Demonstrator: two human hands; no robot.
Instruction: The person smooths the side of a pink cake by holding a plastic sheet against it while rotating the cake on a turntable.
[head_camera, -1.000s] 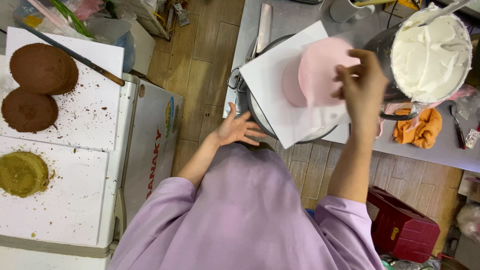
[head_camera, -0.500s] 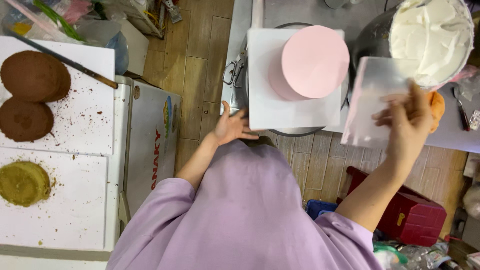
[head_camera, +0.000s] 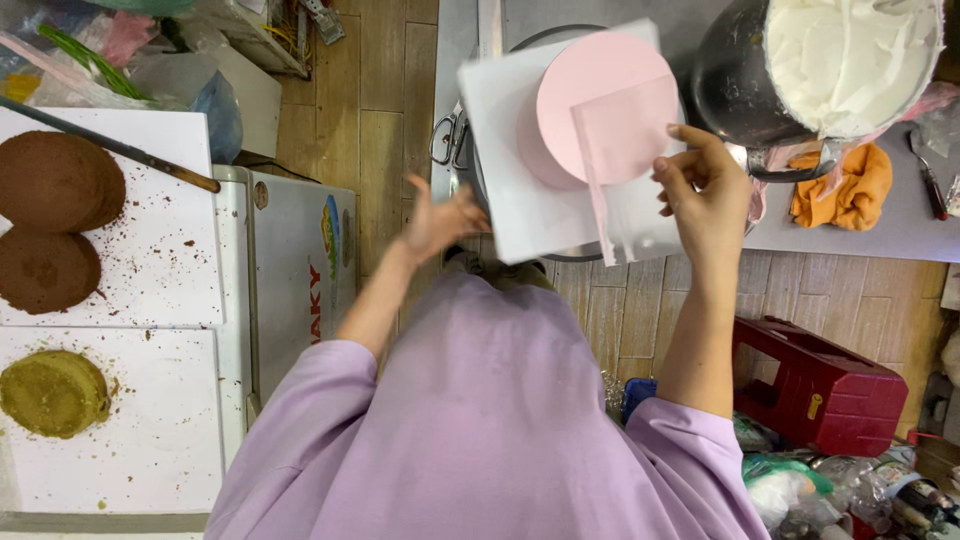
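So far we have the round pink cake board (head_camera: 600, 105) set on the white square sheet (head_camera: 520, 190); our right hand (head_camera: 705, 195) pinches a clear acetate strip (head_camera: 625, 170) at its 5 o'clock, unwrapped yet, while our left hand (head_camera: 445, 220) rests open at 8 o'clock.

Left of the left hand (head_camera: 445, 220) lie two round dark-brown sponge cakes (head_camera: 55, 180) and one round green sponge cake (head_camera: 52, 392). Beside the right hand (head_camera: 705, 195) stand one pink round cake (head_camera: 590, 90) and one metal bowl of white cream (head_camera: 800, 70).

One head camera looks steeply down from close above the person's lilac-sleeved arms, worktop ahead, floor beneath.
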